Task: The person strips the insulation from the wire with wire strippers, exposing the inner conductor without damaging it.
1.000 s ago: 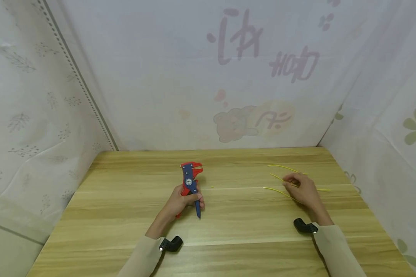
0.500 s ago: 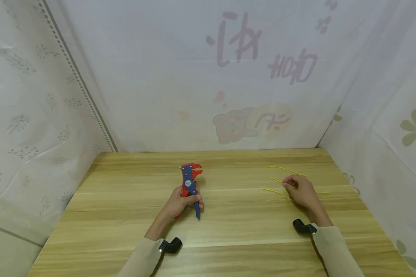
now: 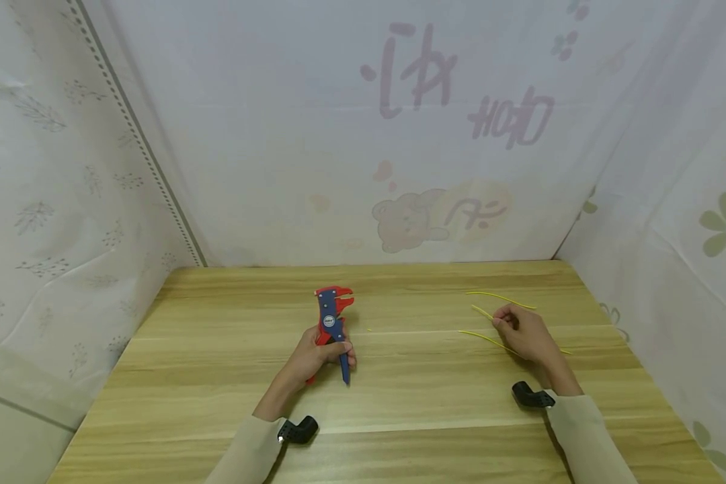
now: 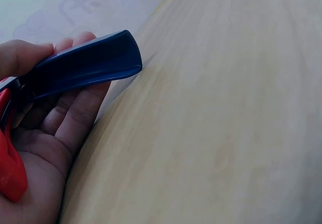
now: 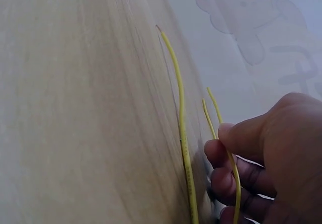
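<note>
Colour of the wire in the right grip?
Yellow. The wire shows best in the right wrist view.

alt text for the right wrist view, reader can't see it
A right hand pinches a thin yellow insulated wire. Left of it, a second yellow wire with a bare tip lies on a pale wooden table; a third yellow wire is partly hidden behind the hand.

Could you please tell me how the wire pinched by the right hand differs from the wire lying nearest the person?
The pinched wire is held by the right hand, while the nearest wire lies on the table. The nearest wire ends in a bare, copper-coloured tip; the pinched wire shows only yellow at its visible end. Both are thin and yellow.
</note>
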`<state>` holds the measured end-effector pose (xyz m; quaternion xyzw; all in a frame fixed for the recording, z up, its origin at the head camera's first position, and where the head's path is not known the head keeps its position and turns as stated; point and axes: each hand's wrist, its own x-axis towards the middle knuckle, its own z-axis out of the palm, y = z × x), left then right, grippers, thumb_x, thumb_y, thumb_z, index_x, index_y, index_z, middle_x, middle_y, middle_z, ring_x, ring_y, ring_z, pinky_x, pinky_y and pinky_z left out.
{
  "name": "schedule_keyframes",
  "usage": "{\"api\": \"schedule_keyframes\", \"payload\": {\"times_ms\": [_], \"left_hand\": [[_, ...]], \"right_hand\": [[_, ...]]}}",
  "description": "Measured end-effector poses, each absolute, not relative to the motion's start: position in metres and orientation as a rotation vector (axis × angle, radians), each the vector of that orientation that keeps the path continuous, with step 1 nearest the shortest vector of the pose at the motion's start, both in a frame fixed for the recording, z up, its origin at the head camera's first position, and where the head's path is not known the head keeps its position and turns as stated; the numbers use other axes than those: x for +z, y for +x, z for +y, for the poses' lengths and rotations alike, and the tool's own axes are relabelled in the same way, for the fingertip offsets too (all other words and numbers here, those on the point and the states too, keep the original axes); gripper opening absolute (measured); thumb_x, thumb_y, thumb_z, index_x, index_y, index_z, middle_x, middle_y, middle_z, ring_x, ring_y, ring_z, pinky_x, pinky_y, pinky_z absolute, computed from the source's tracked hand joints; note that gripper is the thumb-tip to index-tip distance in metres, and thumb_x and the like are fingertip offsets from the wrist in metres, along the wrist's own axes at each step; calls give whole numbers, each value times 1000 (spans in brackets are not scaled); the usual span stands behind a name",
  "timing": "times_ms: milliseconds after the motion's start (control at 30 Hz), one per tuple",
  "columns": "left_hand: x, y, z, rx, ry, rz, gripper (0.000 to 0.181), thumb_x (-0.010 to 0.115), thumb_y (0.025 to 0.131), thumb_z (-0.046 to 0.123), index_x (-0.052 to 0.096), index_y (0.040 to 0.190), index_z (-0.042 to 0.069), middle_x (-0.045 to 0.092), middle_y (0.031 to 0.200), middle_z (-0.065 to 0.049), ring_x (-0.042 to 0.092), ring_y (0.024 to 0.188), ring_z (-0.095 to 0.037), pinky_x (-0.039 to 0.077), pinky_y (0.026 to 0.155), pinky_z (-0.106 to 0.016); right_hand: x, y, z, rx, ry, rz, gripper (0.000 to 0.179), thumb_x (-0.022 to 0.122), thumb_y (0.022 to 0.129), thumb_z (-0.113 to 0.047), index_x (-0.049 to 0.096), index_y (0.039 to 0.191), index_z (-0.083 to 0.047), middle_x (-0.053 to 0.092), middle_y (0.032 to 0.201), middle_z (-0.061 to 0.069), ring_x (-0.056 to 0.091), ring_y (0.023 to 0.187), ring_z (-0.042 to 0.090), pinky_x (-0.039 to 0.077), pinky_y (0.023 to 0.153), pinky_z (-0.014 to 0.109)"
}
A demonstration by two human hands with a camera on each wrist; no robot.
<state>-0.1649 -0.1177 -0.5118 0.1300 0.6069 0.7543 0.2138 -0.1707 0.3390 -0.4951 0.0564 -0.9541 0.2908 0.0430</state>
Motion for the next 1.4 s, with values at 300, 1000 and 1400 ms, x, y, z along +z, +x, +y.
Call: {"api": "schedule_keyframes", "payload": {"times_ms": [300,1000,1400], "left_hand": [[-513,-165,-117,2090,364,1683,45,69,95,4,42,123,-18,72,87,-10,75,78,-22,65,81,-45],[-513,-165,-117,2079,333,1717,44,69,94,5,44,123,-16,72,86,-10,75,78,-22,65,81,-46],[-512,-165,-115,2065,383,1735,43,67,96,4,43,124,-17,72,86,-9,75,76,-21,66,78,-40]], "right_hand": [[-493,-173,340,938,131,-2923,24,59,105,-28,70,110,-7,70,91,6,57,77,13,46,65,23],[-489,-176,322,983,166,-2874,18,63,102,-26,73,108,-12,74,96,6,64,86,17,51,72,29],[-481,-176,313,993,204,-2832,14,64,101,-24,73,100,-13,73,93,6,65,86,17,50,71,27]]}}
